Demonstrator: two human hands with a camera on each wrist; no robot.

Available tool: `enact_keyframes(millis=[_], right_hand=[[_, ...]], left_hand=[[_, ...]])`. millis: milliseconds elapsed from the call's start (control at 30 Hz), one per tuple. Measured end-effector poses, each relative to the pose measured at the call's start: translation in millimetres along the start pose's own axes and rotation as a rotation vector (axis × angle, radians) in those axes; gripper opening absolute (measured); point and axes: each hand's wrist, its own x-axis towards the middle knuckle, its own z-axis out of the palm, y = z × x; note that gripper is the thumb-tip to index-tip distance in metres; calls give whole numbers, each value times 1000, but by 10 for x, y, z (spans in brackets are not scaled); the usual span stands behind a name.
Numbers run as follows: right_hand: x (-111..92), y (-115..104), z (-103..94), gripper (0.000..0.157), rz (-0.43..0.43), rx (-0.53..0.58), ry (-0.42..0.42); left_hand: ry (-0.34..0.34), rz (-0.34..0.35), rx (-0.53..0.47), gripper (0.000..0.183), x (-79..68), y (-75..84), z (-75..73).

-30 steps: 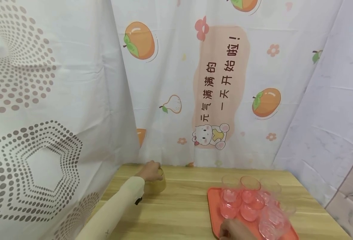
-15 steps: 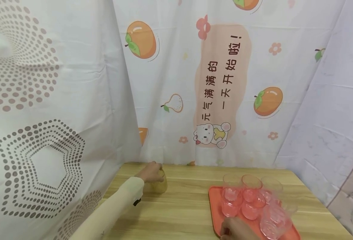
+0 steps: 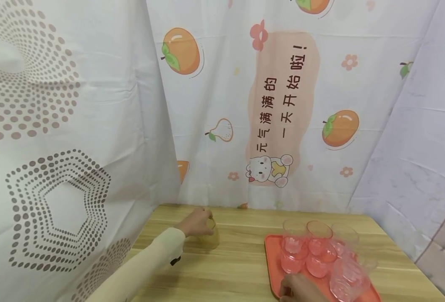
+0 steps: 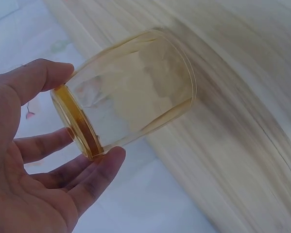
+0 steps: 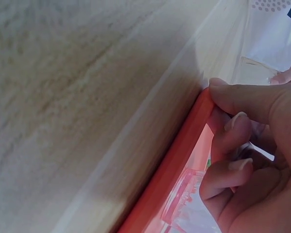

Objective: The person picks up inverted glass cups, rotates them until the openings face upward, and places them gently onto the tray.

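In the head view my left hand (image 3: 197, 222) is over the far left of the table, holding a see-through amber glass (image 3: 212, 240). The left wrist view shows the thumb and fingers gripping that glass (image 4: 135, 92) around its thick amber base, which faces up, with the wide mouth down close over the wood. My right hand (image 3: 299, 288) is at the near left corner of a red tray (image 3: 273, 256). In the right wrist view its thumb and curled index finger pinch the tray's rim (image 5: 177, 150). Several clear glasses (image 3: 316, 262) stand on the tray.
The wood-grain table (image 3: 230, 268) lies between the left hand and the tray. White printed curtains (image 3: 222, 167) hang along its back and left. A clear faceted vessel (image 3: 347, 279) stands at the tray's near right.
The left hand has moved slightly right and nearer with the amber glass still in its grip. The right hand stays at the tray's corner. The head view has shifted a little.
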Motion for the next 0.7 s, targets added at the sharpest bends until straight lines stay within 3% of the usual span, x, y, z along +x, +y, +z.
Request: enact_keyframes(millis=[367,700], right_hand=[[4,-21,-2,16,15,9,-12],[7,44,16,16,-1,-8,-1]], left_hand=[[-2,36,25,53,-89,178,1],[-17,52,55,54,-132,231,56]])
